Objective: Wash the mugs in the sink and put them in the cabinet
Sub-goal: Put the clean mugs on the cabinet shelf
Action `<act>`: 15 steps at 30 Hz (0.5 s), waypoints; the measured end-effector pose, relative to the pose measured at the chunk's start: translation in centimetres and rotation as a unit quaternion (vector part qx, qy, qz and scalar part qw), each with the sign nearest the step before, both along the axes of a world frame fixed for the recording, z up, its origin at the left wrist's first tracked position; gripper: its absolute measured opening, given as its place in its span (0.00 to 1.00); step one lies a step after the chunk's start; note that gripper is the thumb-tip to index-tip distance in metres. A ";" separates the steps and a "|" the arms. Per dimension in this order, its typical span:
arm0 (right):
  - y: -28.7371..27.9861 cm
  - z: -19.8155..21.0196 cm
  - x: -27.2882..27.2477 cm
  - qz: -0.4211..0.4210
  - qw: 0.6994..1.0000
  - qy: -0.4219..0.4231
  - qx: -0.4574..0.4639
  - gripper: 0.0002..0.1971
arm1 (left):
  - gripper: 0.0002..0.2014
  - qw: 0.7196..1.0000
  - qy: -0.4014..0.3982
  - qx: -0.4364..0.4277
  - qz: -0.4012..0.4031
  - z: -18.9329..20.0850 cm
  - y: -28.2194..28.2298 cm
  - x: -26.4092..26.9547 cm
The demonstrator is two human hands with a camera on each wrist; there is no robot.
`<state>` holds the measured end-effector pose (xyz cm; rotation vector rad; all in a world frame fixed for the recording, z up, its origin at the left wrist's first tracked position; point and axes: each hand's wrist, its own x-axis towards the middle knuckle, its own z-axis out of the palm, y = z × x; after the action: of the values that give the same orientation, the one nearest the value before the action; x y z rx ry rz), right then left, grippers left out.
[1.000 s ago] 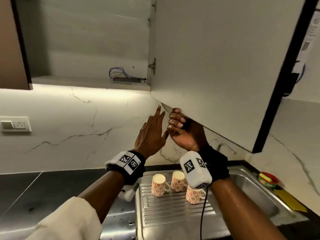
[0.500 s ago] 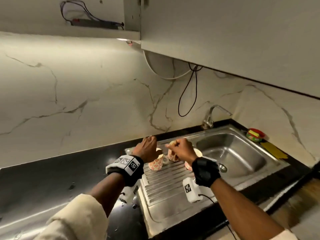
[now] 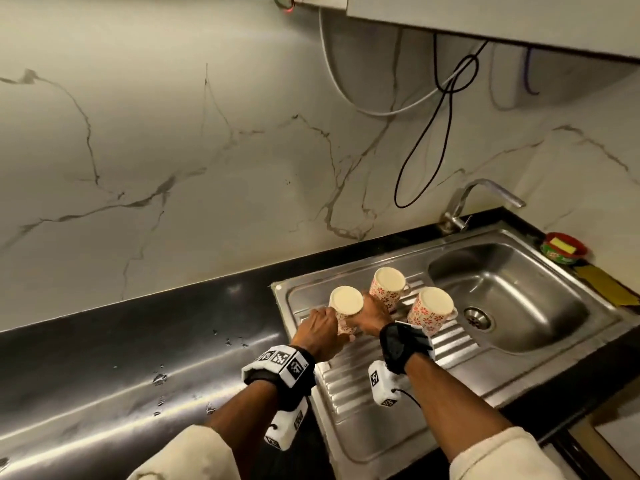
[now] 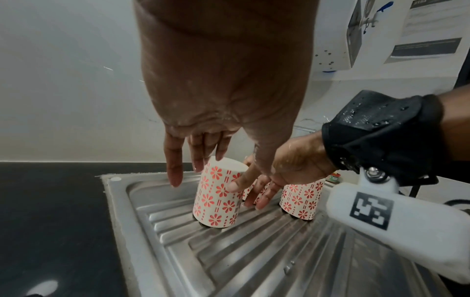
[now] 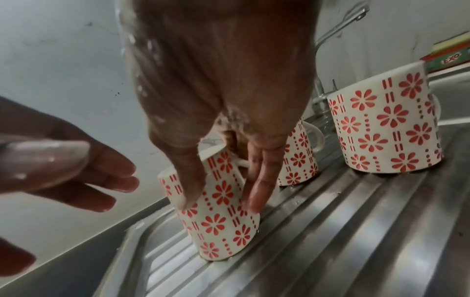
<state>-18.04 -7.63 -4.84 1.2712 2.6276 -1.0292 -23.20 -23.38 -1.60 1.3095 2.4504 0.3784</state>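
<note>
Three white mugs with red flowers stand upside down on the drainboard (image 3: 363,403) of the steel sink. My right hand (image 3: 369,317) holds the left mug (image 3: 345,301) between thumb and fingers (image 5: 251,193); that mug (image 5: 221,227) leans slightly. My left hand (image 3: 320,329) hovers at its left side with straight fingers (image 4: 175,170), holding nothing. The back mug (image 3: 387,284) and the right mug (image 3: 431,306) stand untouched. Only the cabinet's underside (image 3: 485,15) shows, at the top.
The basin (image 3: 512,306) and tap (image 3: 485,192) lie to the right. A red bowl with a sponge (image 3: 562,247) and a yellow cloth (image 3: 606,285) sit at the far right. Black counter (image 3: 138,358) stretches left. Cables (image 3: 433,133) hang down the marble wall.
Both hands came down from the cabinet door to the drainboard. They now close in on the left mug, and the right hand has taken hold of it.
</note>
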 end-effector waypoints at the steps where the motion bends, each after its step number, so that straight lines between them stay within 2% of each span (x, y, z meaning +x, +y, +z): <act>1: -0.5 0.2 0.3 -0.001 1.000 0.007 0.010 0.40 | 0.33 1.000 -0.005 -0.002 0.005 -0.1 0.0 -0.1; 4: -1.8 0.5 1.2 -0.011 1.000 0.015 0.016 0.35 | 0.32 1.000 -0.007 0.000 0.022 -0.3 0.2 0.1; 10: -2.9 1.0 3.0 -0.047 0.996 0.075 0.019 0.32 | 0.35 0.999 -0.018 -0.004 0.031 -0.2 0.4 1.3; 15: -4.2 2.7 4.5 -0.055 0.990 0.130 0.020 0.31 | 0.39 0.997 -0.016 -0.004 0.074 0.7 -0.8 3.4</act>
<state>-13.55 -11.87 -2.15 1.3909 2.8062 -1.2441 -19.83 -24.17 -0.94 1.1130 2.5260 0.4216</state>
